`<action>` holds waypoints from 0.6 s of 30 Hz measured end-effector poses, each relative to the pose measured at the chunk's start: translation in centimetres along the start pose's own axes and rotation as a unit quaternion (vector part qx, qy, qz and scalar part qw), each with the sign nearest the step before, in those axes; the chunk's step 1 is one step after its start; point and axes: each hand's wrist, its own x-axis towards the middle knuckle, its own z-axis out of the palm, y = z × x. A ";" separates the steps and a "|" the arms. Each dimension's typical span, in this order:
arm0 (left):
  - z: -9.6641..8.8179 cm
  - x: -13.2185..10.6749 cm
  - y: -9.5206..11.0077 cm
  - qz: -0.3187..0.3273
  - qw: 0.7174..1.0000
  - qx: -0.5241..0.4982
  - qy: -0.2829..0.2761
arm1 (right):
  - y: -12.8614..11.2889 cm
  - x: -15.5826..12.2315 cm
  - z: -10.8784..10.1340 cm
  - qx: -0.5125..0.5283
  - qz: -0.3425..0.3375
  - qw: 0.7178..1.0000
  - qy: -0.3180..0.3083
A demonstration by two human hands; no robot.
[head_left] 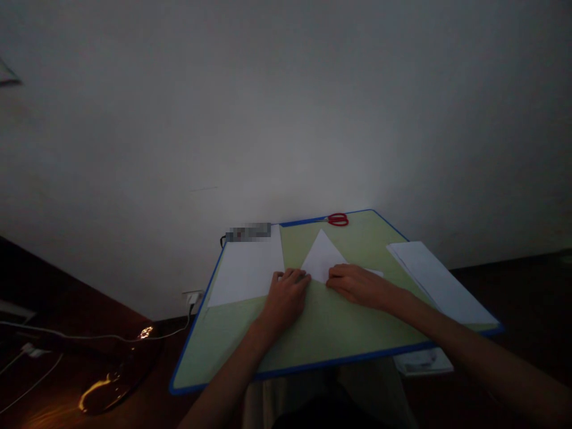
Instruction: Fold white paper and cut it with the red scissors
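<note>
A white sheet of paper (322, 256), folded to a point at its far end, lies on the light green tabletop (330, 333). At the paper's left corner is my left hand (289, 295), its fingers bent and closed on the edge. My right hand (355, 285) pinches the near edge with curled fingers and covers much of the paper's right side. A thin white corner sticks out beyond its knuckles. Red-handled scissors (338, 220) rest at the table's far edge.
A flat white sheet (248, 268) lies on the left of the table, with a blurred-out object (248, 232) at its far end. On the right sits a stack of white paper (440, 280). The wall (286, 119) stands behind; a cable (98, 338) runs to a socket.
</note>
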 end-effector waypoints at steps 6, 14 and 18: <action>0.2 0.1 0.0 -0.002 1.000 -0.004 0.005 | 0.1 -1.8 -0.1 0.007 0.022 1.000 -0.002; 0.0 0.2 0.0 0.000 1.000 -0.003 0.002 | 0.6 -4.3 0.5 0.025 0.046 0.999 0.013; 0.2 0.3 0.0 -0.004 1.000 0.002 0.004 | 0.7 -6.1 0.2 0.017 0.046 0.999 0.006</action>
